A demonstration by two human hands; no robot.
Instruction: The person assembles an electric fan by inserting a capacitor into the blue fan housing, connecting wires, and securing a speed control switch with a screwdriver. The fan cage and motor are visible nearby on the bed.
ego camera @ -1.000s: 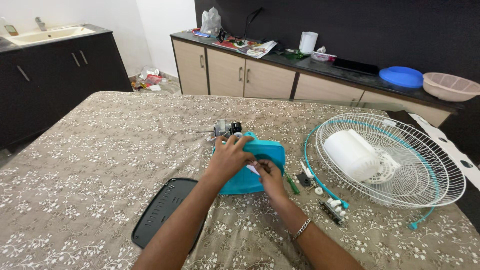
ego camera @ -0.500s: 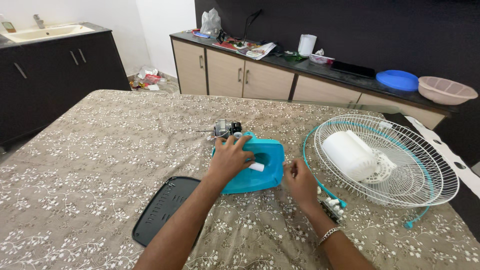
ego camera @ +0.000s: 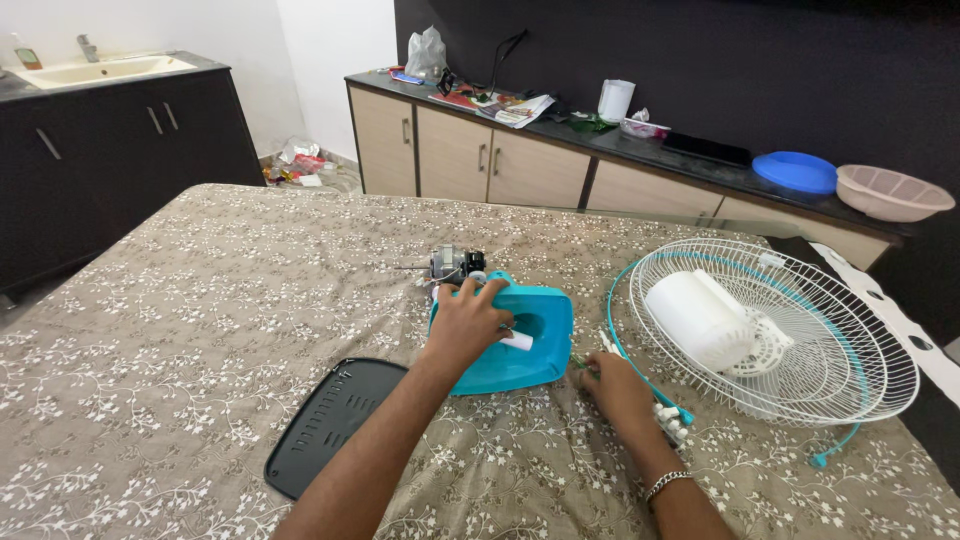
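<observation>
Floral brown tablecloth [ego camera: 200, 300] spread under scattered fan parts.
Left hand [ego camera: 468, 322] lies with fingers spread flat on the glossy teal plastic fan housing [ego camera: 520, 340] at mid-table, a small white cylinder [ego camera: 516, 341] at its fingertips. Right hand [ego camera: 612, 383], fingers curled low, touches small parts just beside the housing, near the round white wire fan guard [ego camera: 800, 330]. A black ribbed panel [ego camera: 330, 420] lies nearer the person.

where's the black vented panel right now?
In the head view the black vented panel lies flat on the patterned tablecloth, near-left, just left of the person's left forearm and down-left of the teal housing under the left hand.
</observation>
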